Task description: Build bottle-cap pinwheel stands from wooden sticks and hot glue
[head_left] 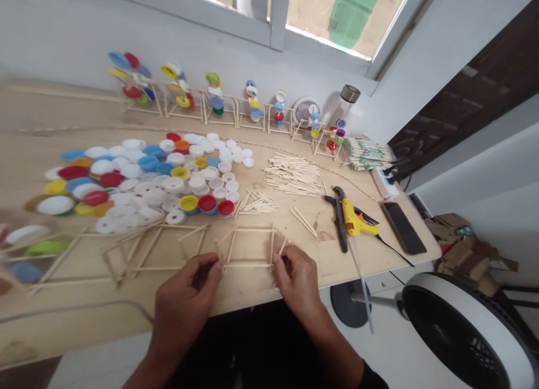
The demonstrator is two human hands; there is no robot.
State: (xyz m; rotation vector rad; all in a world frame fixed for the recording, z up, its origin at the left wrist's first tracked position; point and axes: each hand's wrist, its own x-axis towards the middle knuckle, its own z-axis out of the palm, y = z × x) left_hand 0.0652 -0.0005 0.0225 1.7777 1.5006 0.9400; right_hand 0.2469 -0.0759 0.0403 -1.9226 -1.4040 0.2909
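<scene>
A small frame of thin wooden sticks lies near the front edge of the table, between my two hands. My left hand pinches its left end, thumb and forefinger together by the lower left corner. At the lower right corner, my right hand has thumb and fingers closed on the frame's end, where a slanting stick rises. More stick frames stand to the left of my left hand. Behind the held frame are a small pile of short sticks and a bigger pile of sticks.
Many coloured bottle caps cover the left middle of the table. Finished stick-and-cap wheels line the wall. To the right are a yellow glue gun, black cutters, a phone, a power strip and a floor fan.
</scene>
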